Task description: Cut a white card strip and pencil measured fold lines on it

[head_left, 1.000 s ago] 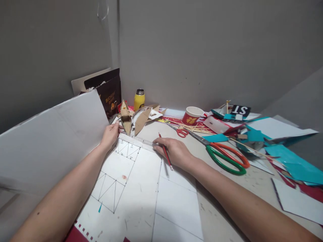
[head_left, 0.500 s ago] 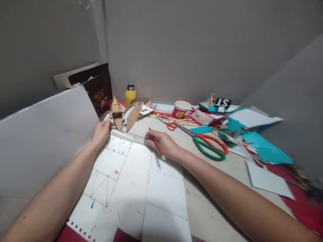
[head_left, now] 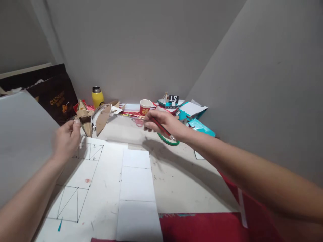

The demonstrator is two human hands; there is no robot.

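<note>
Head view: right hand grips a red pencil, long axis pointing back-right; left hand, fingers curled, hovers over the drawn sheet.

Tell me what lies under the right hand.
Under the right hand, which holds a red pencil, lie green-handled scissors; only a curve of one handle shows. The blades and other handle are covered by the hand.

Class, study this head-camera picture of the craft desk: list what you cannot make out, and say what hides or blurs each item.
- Scissors: only a green handle loop shows below the right hand.
- Left hand: motion blur hides whatever its fingers pinch.
- Pencil: its upper end is buried in the right hand's grip.
- Dark bag: its left part is cut off by the white board.
- Cup: its print is too small to read.
</note>
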